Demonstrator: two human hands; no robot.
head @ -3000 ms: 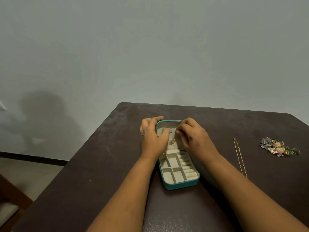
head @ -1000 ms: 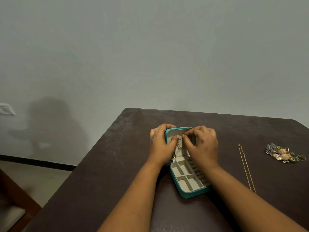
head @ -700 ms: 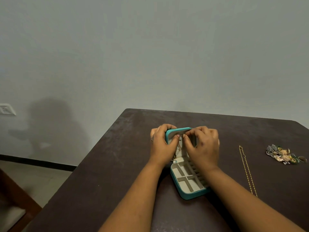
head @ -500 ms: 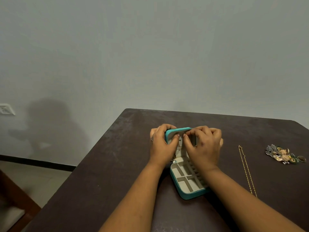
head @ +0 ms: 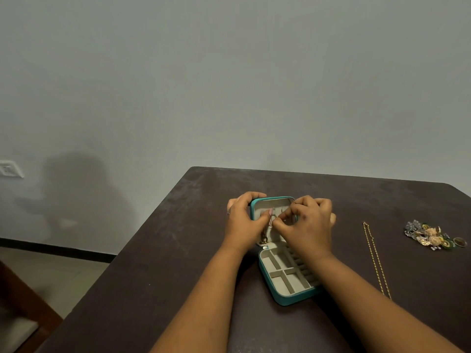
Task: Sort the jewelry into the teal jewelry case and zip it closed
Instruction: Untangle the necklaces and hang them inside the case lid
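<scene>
The left hand (head: pixel 243 222) grips the left edge of the raised lid of the small teal zip-around jewelry case (head: pixel 285 278), fingers curled over the lid's top corner and thumb laid across its cream lining. The right hand (head: pixel 307 226) is bunched in front of the lid, thumb and forefinger pinched together on a thin gold necklace with a small pendant (head: pixel 266 234) — the chain hangs down the lining, its pendant near the hinge. The fingertips of the two hands nearly meet over the chain.

The case stands open near the middle of the dark brown wooden desk (head: pixel 178 250), lid upright and base flat, its cream interior divided into square compartments on the left and a row of ring rolls on the right, partly hidden by the right wrist.

To the right, well apart from the case, a long gold chain (head: pixel 376 258) lies stretched out straight on the desk. Further right sits a small heap of mixed jewelry pieces (head: pixel 429 238) — gold, silver and green — with a dark ring (head: pixel 460 242) just beside it.

A pale grey wall (head: pixel 229 85) rises behind the desk.
</scene>
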